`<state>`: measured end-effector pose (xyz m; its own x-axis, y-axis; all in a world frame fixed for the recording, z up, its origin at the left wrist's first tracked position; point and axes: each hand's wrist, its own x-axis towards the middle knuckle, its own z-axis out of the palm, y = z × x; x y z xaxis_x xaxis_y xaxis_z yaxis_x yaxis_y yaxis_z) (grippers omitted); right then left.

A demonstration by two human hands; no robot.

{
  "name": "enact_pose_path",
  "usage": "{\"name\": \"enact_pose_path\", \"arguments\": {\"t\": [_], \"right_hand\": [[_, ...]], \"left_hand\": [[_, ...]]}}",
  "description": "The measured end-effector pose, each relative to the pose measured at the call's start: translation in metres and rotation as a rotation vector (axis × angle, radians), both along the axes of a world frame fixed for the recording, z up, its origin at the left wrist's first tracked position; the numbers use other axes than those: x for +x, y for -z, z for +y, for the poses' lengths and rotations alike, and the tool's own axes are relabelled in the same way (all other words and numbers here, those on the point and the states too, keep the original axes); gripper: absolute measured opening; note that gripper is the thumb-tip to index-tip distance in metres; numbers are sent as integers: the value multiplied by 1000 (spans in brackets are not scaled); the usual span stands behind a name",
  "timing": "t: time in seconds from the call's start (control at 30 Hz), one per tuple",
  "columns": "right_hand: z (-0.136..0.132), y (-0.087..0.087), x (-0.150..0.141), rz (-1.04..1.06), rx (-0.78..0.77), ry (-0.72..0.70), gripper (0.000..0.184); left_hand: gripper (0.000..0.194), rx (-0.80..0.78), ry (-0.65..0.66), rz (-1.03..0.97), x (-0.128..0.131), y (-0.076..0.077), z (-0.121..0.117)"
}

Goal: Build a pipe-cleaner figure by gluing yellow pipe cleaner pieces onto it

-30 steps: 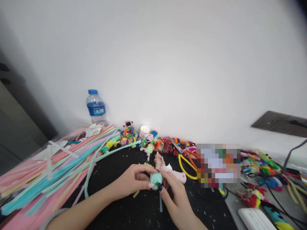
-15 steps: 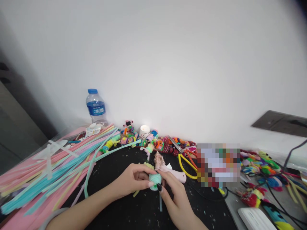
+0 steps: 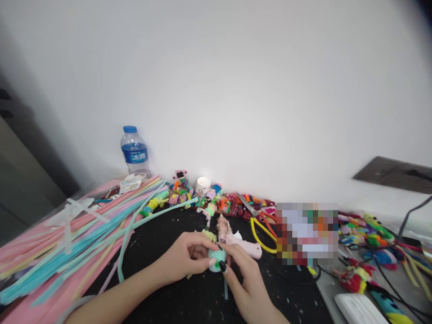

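A small mint-green coil of pipe cleaner (image 3: 217,255) with a bit of darker green on its front sits between my two hands, above the black mat. My left hand (image 3: 185,256) grips its left side with thumb and curled fingers. From the right, my right hand (image 3: 243,270) pinches it, the dark-nailed thumb pressed near the green bit. Just behind my fingers lies a pale pink glue gun (image 3: 246,246) with a crusted brownish nozzle end. A yellow-green fuzzy piece (image 3: 209,235) shows beyond my left fingers, partly hidden. A clear glue stick (image 3: 226,288) is below the coil.
Long pastel pipe cleaners (image 3: 101,234) spread across the left side. A water bottle (image 3: 135,153) stands by the wall. Colourful fuzzy figures (image 3: 182,195) line the back, with a white cup (image 3: 203,185) and yellow-handled scissors (image 3: 261,231). A white box (image 3: 359,308) and cables are at right.
Both hands have shifted the mint-green coil slightly left and down, turning it a little so its darker green bit shows more. The grip stays on both sides.
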<state>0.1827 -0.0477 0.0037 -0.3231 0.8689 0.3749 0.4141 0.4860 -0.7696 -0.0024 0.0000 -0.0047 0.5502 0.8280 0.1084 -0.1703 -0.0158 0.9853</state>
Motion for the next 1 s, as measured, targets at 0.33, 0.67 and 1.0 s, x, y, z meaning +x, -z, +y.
{"name": "enact_pose_path", "arguments": {"t": [0.33, 0.67, 1.0], "right_hand": [[0, -2, 2, 6, -2, 0, 29], [0, -2, -1, -56, 10, 49, 24], [-2, -1, 0, -33, 34, 38, 30]], "left_hand": [[21, -2, 7, 17, 1, -5, -1], [21, 51, 14, 83, -1, -4, -4], [25, -110, 33, -29, 3, -4, -2]]}}
